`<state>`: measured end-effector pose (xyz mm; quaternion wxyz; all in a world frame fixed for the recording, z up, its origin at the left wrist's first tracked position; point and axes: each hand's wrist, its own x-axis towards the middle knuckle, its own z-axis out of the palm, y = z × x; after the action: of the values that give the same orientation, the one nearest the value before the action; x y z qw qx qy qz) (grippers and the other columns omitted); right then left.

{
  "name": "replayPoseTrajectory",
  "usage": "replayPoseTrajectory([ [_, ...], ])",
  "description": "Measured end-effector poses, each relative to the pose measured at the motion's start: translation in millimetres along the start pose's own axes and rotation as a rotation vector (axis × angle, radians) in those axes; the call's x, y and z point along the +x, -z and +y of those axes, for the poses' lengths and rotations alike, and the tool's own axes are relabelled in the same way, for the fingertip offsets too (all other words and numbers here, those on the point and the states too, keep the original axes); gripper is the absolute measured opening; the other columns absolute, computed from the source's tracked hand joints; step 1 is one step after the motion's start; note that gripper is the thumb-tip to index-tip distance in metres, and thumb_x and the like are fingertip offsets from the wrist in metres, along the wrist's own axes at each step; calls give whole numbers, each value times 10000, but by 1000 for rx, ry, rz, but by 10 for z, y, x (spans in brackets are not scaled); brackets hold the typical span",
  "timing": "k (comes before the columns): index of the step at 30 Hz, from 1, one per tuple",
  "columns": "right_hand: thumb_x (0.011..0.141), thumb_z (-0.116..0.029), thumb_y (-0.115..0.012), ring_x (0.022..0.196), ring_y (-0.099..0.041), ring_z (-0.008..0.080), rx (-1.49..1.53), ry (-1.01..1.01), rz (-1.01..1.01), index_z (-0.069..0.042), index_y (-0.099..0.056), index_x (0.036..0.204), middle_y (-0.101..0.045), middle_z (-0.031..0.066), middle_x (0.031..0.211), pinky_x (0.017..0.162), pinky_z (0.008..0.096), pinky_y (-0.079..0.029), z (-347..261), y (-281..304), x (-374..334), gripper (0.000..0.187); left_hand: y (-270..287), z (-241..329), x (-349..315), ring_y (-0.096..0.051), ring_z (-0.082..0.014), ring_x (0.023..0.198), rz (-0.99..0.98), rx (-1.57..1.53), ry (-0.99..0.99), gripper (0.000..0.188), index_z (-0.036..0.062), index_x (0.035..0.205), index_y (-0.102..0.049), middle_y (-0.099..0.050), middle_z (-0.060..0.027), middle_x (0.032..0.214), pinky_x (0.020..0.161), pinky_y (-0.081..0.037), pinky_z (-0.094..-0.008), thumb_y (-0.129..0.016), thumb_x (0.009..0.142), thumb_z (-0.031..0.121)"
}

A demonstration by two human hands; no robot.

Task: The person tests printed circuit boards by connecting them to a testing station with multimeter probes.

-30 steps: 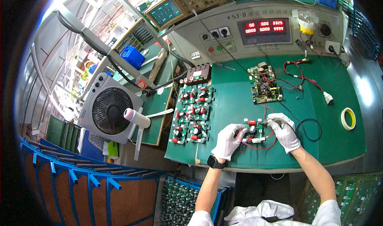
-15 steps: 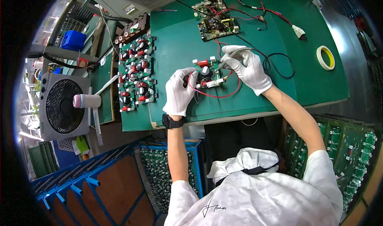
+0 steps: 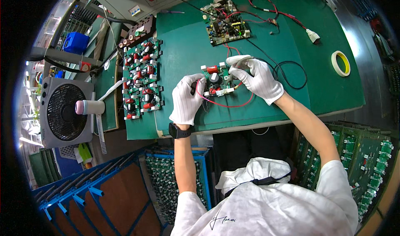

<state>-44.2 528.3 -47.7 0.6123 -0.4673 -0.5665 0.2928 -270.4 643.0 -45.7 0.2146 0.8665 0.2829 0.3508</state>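
Both my hands wear white striped gloves. A small green circuit board [image 3: 215, 79] with red and black round components and white connectors lies on the green mat between them. My left hand [image 3: 187, 99] is closed at the board's left edge, its thumb and forefinger pinching one end of a thin red wire [image 3: 227, 106]. That wire loops below the board toward my right hand [image 3: 259, 81]. There the fingers are pinched together over the board's right edge, and what they hold is hidden. A grey cable-like piece runs along the right forefinger.
A larger populated board [image 3: 225, 22] with wires lies behind. Rows of similar small boards [image 3: 141, 79] stand at left, near a fan [image 3: 66, 111]. A tape roll [image 3: 341, 64], black cable [image 3: 306, 75] and white plug [image 3: 312, 36] are at right. Board racks [image 3: 177, 182] stand below the table.
My right hand has shifted slightly down and stays pinched at the board's right edge. The red wire's loop hangs a little lower. The left hand keeps its hold.
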Motion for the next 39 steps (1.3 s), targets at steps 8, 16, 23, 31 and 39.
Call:
replayPoseTrajectory([
  [8, 984, -69, -709, 1004, -716, 178, -133, -99, 56, -10, -671, 1203, -748, 118, 1108, 895, 342, -566, -22, -22, -137, 230, 14, 86, -97, -732, -331, 850, 22, -85, 25, 81, 56, 971, -730, -738, -147, 922, 758, -586, -398, -751, 893, 51],
  [16, 997, -45, -679, 816, -725, 147, -94, -38, 49, 59, -659, 1192, -735, 85, 870, 775, 303, -579, -66, -67, -101, 221, 102, 124, -115, -725, -326, 857, 5, -66, 17, 119, 45, 1042, -720, -729, -146, 954, 755, -574, -377, -743, 927, 65],
  [23, 1012, -53, -680, 854, -696, 136, -63, -36, 21, 28, -648, 1242, -729, 74, 952, 808, 301, -567, -98, -37, -81, 246, 94, 92, -88, -724, -321, 850, -1, -66, 8, 133, 47, 1053, -716, -731, -149, 960, 750, -570, -372, -750, 929, 82],
  [31, 1011, -48, -680, 888, -717, 146, -50, -20, 6, 19, -638, 1241, -762, 115, 1087, 824, 305, -576, -34, -29, -107, 243, 87, 94, -102, -725, -335, 906, -33, -57, 44, 176, 46, 1072, -725, -734, -147, 987, 801, -585, -388, -748, 901, 81],
  [39, 1014, -50, -681, 933, -688, 119, 3, -46, -16, 20, -627, 1250, -752, 117, 1199, 862, 290, -566, -77, -47, -96, 252, 107, 106, -108, -725, -336, 898, -30, -64, 60, 144, 49, 1058, -731, -735, -149, 982, 792, -585, -392, -735, 921, 93],
])
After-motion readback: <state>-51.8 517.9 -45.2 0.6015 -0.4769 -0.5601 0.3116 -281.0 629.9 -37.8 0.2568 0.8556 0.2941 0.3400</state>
